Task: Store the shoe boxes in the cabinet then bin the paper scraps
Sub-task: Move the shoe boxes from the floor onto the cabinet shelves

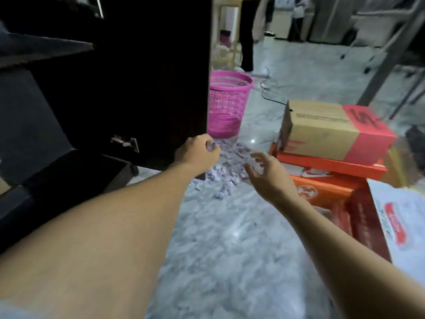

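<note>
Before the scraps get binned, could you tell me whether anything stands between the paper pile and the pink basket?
Nothing visible does: the paper scraps lie just before the pink basket, and the shoe boxes stand off to the right.

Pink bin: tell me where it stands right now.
Head view, just above centre: the pink bin stands on the floor right of the dark cabinet, just beyond the paper scraps and left of the stacked shoe boxes.

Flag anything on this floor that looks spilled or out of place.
Paper scraps lie strewn over the marble floor, just short of the pink basket. To the right, the shoe boxes stand in an uneven stack on the floor, the top brown-and-red box askew across the orange ones.
</note>
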Demonstrator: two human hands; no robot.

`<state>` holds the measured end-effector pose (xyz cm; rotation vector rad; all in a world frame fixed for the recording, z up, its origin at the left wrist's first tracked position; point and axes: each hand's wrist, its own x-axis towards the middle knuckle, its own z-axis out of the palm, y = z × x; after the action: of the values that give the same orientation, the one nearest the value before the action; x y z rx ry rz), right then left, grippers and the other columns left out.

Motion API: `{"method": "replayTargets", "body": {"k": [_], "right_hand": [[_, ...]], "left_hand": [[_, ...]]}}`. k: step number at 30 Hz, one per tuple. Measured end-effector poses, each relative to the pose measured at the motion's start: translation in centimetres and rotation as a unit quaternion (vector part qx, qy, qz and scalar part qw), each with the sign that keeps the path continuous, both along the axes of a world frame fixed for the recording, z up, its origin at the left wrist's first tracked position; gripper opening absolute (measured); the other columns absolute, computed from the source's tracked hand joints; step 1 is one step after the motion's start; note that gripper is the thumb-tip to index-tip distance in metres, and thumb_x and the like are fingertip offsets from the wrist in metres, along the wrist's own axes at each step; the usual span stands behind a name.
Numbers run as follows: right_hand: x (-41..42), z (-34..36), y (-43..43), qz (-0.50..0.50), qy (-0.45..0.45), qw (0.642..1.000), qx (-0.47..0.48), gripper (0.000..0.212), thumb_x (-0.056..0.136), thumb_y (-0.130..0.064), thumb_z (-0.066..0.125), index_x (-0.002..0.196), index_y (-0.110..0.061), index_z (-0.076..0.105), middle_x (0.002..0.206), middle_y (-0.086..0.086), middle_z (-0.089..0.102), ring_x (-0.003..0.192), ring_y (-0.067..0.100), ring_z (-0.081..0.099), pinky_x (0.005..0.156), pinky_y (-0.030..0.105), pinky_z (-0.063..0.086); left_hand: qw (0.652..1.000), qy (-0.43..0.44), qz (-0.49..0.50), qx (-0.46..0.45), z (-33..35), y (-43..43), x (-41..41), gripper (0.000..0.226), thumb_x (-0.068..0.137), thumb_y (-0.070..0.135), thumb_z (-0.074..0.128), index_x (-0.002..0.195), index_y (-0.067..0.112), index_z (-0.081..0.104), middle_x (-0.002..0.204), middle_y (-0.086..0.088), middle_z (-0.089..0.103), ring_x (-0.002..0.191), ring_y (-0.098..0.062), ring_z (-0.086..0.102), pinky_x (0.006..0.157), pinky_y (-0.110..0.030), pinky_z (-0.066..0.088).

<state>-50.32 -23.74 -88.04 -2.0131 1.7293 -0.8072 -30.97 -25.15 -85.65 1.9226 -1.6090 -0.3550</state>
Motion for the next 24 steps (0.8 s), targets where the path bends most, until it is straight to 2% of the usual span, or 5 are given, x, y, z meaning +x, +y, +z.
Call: {"method": "replayTargets", "body": {"k": [6,14,17,21,24], "right_hand": [[-12.3,-1.6,4.2,-0.142,0.006,0.990,0.017,0.042,0.094,-0.041,0.055,0.131,-0.022,0.057,0.129,0.005,0.063,0.117,0.024,0.059,0.095,0.035,0.045],[-21.8,-4.1,7.4,-0.279,0.026,0.959,0.034,0.041,0.092,-0.044,0.051,0.126,-0.023,0.058,0.127,0.006,0.062,0.117,0.029,0.057,0.094,0.040,0.045],[-25.2,-5.3,8.7,-0.319,0.076,0.943,0.061,0.050,0.092,-0.048,0.049,0.136,-0.025,0.051,0.133,0.007,0.055,0.121,0.029,0.051,0.101,0.045,0.041],[-29.7,-6.5,10.6,-0.381,0.141,0.910,0.088,0.056,0.087,-0.050,0.050,0.137,-0.024,0.049,0.136,0.010,0.051,0.126,0.030,0.045,0.102,0.046,0.037],[-32.3,-6.9,11.7,-0.410,0.120,0.891,0.154,0.062,0.084,-0.057,0.054,0.136,-0.024,0.045,0.135,0.012,0.047,0.126,0.033,0.043,0.100,0.047,0.036]], "left_hand": [[0.989,0.073,-0.130,0.015,-0.8,1.2,-12.4,0.028,0.086,0.046,0.058,0.103,0.026,0.065,0.096,-0.003,0.067,0.093,-0.028,0.064,0.084,-0.039,0.054],[0.949,0.198,-0.222,0.109,-5.3,3.7,-26.1,0.022,0.090,0.039,0.060,0.102,0.021,0.062,0.097,0.003,0.063,0.092,-0.020,0.058,0.076,-0.024,0.038],[0.932,0.221,-0.236,0.165,-7.2,4.8,-29.8,0.028,0.093,0.039,0.055,0.113,0.019,0.059,0.105,0.000,0.058,0.089,-0.020,0.053,0.077,-0.028,0.041],[0.915,0.237,-0.260,0.200,-9.2,6.8,-34.0,0.047,0.096,0.039,0.052,0.138,0.019,0.046,0.131,0.000,0.054,0.111,-0.020,0.054,0.090,-0.034,0.048],[0.890,0.269,-0.302,0.210,-9.9,8.1,-36.0,0.040,0.099,0.026,0.050,0.138,0.016,0.046,0.127,0.001,0.056,0.105,-0.015,0.052,0.087,-0.028,0.044]]}}
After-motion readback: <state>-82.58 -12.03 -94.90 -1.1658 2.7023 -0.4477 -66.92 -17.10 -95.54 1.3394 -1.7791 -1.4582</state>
